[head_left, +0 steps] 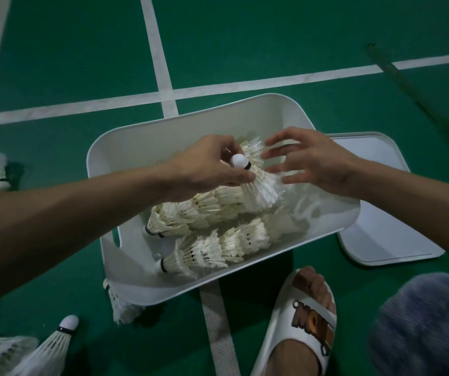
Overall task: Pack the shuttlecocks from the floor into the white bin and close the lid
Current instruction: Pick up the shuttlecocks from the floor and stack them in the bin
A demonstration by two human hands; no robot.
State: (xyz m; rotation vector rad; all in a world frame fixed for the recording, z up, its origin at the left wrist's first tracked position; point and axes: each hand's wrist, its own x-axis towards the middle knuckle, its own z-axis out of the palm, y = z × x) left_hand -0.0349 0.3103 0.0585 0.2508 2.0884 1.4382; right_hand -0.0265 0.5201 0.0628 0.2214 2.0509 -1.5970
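Head view: the white bin [125,147] stands open on the green floor [55,63]. Nested rows of shuttlecocks [212,245] lie along its bottom, corks toward the near left end. The left hand [207,166] is over the middle of the bin, its fingers [228,147] and thumb pinching the held shuttlecock [258,191] just under the cork. The cork points up toward the camera and the feather skirt down and to the right, so its long axis sits at an angle to the rows below.

The right hand [318,164] hovers just right of the skirt, fingers straight and spread, holding nothing; whether they touch the feathers I cannot tell. The left hand alone carries the piece, and the place to set it down probably lies directly beneath.

The lid [380,226] lies flat on the floor just beside the bin's right side. Loose shuttlecocks [52,343] lie on the floor at the near left, and another shuttlecock [121,308] lies partly under the bin's near edge.
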